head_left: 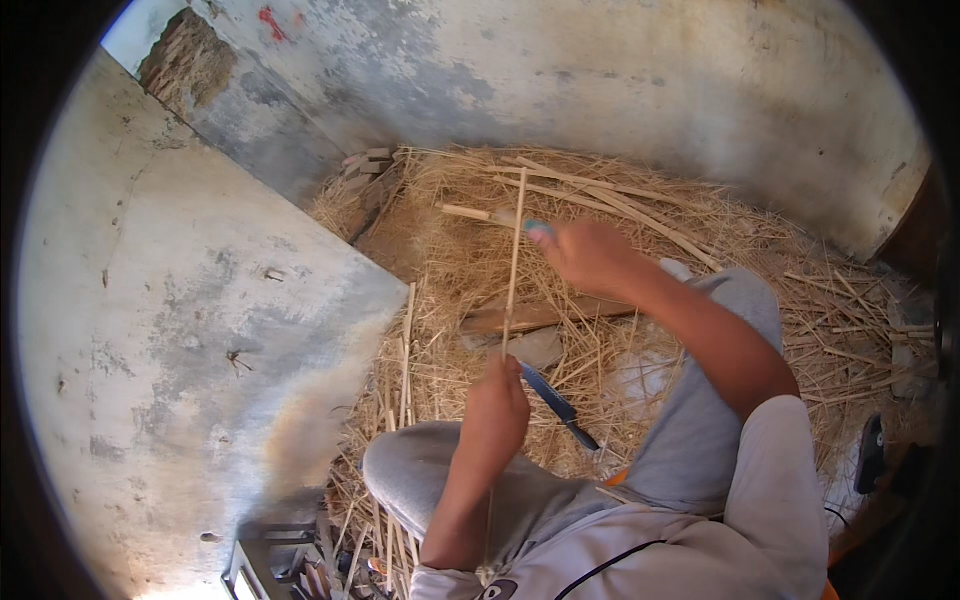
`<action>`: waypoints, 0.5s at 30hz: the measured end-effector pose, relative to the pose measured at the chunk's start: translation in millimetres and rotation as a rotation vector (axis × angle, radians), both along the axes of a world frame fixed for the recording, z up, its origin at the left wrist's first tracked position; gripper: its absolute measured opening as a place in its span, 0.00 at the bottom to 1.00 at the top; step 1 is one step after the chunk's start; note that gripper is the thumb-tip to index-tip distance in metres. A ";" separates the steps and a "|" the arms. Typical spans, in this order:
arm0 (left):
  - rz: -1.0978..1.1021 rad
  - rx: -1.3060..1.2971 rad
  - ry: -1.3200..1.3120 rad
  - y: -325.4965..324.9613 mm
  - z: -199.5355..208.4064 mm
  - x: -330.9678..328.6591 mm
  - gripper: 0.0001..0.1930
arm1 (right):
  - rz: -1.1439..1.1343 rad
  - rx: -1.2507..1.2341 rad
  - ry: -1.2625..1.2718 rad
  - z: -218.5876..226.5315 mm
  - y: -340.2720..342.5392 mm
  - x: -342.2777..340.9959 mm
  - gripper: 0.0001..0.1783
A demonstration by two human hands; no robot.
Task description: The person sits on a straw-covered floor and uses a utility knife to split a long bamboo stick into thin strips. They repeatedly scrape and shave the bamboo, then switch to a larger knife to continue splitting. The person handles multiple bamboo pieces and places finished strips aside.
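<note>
Stick (pixel 514 275) in left hand (pixel 497 405), lower part mostly hidden

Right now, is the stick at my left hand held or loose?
Held: the stick's lower end runs into your closed left fingers.

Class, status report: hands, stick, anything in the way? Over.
Left hand gripping thin stick. Right hand closed on teal item. Stick points away from body. Dark knife near left hand.

- Thin, pale wooden stick (pixel 514 270): long, straight, held lengthwise away from the body, its far end leaning slightly right.
- Teal-coloured hand tool (pixel 537 228): mostly covered, held level with the stick's upper part; its front is blurred, contact unclear.
</note>
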State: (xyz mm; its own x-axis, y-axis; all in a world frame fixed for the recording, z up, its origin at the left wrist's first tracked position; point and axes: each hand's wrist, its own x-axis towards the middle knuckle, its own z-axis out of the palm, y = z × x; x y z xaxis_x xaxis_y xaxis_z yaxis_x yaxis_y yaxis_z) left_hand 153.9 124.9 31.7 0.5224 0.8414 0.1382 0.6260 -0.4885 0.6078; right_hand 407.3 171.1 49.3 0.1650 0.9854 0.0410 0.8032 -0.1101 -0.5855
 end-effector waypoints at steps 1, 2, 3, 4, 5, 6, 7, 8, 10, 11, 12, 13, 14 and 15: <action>0.004 -0.091 -0.049 3.7 -2.6 -0.9 0.11 | -0.016 0.039 0.025 -6.2 -5.8 -12.5 0.35; -0.008 -0.185 -0.094 9.1 -3.7 0.0 0.12 | -0.048 0.076 0.052 -14.4 -13.2 -20.9 0.35; -0.007 -0.271 -0.127 13.7 -2.0 -1.5 0.13 | -0.070 0.121 0.090 -20.3 -16.1 -26.0 0.35; -0.009 -0.422 -0.230 15.9 1.7 -2.0 0.14 | -0.084 0.096 0.137 -22.7 -16.7 -22.9 0.35; -0.007 -0.573 -0.333 16.6 7.7 -1.6 0.15 | -0.098 0.071 0.183 -24.4 -15.9 -17.6 0.34; -0.002 -0.714 -0.448 18.7 14.0 -0.3 0.15 | -0.103 0.055 0.221 -21.3 -13.8 -14.2 0.34; -0.005 -0.764 -0.463 21.2 17.1 1.3 0.15 | -0.118 0.122 0.228 -18.6 -15.3 -14.7 0.35; -0.008 -0.815 -0.478 23.4 19.7 2.6 0.15 | -0.132 0.189 0.234 -15.7 -18.5 -16.8 0.35; -0.022 -0.843 -0.503 26.5 22.6 4.1 0.15 | -0.074 0.294 0.209 -9.7 -22.8 -22.2 0.36; -0.033 -0.826 -0.513 27.8 20.1 5.9 0.15 | -0.004 0.326 0.176 -7.8 -25.5 -26.0 0.35; -0.042 -0.818 -0.514 27.6 16.1 6.5 0.15 | 0.059 0.349 0.149 -10.4 -29.6 -29.2 0.35; -0.048 -0.840 -0.511 28.7 15.6 6.2 0.15 | 0.094 0.381 0.096 -13.9 -31.1 -31.8 0.34; -0.053 -0.861 -0.508 30.9 16.2 6.0 0.15 | 0.129 0.412 0.043 -18.2 -31.0 -34.5 0.32; -0.058 -0.885 -0.504 31.6 15.5 5.4 0.15 | 0.164 0.440 -0.010 -19.8 -31.7 -37.0 0.31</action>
State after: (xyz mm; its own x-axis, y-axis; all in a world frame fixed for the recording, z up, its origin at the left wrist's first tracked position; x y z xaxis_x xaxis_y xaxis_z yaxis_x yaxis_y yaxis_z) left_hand 159.3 156.5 47.2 0.6188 0.7235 -0.3061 0.1871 0.2427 0.9519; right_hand 370.3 139.4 29.5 0.0064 0.8869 0.4619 0.7951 0.2756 -0.5403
